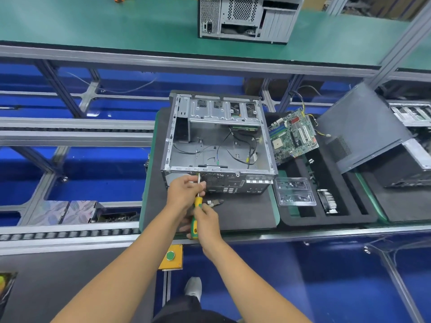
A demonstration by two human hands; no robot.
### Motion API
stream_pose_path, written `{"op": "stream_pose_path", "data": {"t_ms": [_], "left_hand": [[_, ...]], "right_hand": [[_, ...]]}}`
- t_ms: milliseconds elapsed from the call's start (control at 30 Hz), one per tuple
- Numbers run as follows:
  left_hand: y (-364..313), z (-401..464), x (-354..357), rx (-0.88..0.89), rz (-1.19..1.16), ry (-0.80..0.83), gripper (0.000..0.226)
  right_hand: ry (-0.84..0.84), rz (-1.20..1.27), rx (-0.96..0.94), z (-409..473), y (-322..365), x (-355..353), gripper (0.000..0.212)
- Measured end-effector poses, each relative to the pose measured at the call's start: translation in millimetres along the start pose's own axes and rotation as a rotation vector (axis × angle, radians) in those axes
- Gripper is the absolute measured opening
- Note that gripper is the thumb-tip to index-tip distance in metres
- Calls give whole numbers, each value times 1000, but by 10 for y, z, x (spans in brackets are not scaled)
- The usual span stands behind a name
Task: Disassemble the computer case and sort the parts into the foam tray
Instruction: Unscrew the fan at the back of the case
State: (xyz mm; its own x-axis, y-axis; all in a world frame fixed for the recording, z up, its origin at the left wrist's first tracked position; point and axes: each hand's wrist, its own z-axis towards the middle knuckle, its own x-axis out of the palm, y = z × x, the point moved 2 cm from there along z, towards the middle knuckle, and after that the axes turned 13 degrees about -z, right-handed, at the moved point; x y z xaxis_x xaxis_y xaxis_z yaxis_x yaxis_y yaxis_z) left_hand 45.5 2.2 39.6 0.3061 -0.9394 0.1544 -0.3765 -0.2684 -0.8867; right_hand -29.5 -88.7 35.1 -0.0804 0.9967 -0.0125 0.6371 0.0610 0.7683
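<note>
Setting: assembly-line station with aluminium framing, blue panels below and a green conveyor beyond, where a second computer case (pixel 249 18) stands.
Surface: a dark mat (pixel 245 210) on a green-edged pallet carries the work.
Computer case: the open computer case (pixel 218 141) lies on its side on the mat, side panel off, interior facing up; loose black cables run across its floor, and the drive bays sit at the far end.
Left hand: the left hand (pixel 183 191) is at the near wall of the case, fingers curled round the metal shaft of the screwdriver.
Right hand: the right hand (pixel 207 221) has its grip clamped on the handle of the yellow and green screwdriver (pixel 197 206), whose tip meets the near top edge of the case.
Pliers: a small tool, seemingly pliers (pixel 215 202), lies on the mat just beside the screwdriver.
Foam tray: the black foam tray (pixel 326 217) sits right of the case; the motherboard (pixel 292 135) rests tilted at its far end, a clear plastic blister (pixel 295 191) at its near left, a finned part (pixel 327 201) in a slot.
Side panel: a dark side panel (pixel 356 127) leans tilted at the right of the tray.
Other: a yellow box with a green button (pixel 170 255) hangs below the surface edge.
</note>
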Motion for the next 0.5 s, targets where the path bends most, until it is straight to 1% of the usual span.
{"op": "stream_pose_path", "data": {"t_ms": [100, 133, 200, 300, 400, 433, 500], "left_hand": [[-1, -22, 18, -98, -105, 15, 25], [-10, -24, 32, -124, -134, 24, 23], [-31, -31, 53, -162, -186, 37, 23], [-39, -45, 74, -202, -230, 44, 24], [-32, -34, 68, -186, -255, 60, 21], [-30, -36, 58, -167, -244, 64, 18], [-27, -53, 46, -139, -213, 61, 15]], "right_hand": [[109, 90, 96, -20, -22, -28, 38], [123, 112, 100, -10, -28, -49, 39], [126, 137, 92, 12, -9, -88, 35], [68, 116, 62, 49, 35, -114, 20], [-24, 72, 20, 94, 23, -95, 11], [-65, 33, 7, 102, 18, -78, 13], [-175, -102, -27, 112, 2, -48, 25]]}}
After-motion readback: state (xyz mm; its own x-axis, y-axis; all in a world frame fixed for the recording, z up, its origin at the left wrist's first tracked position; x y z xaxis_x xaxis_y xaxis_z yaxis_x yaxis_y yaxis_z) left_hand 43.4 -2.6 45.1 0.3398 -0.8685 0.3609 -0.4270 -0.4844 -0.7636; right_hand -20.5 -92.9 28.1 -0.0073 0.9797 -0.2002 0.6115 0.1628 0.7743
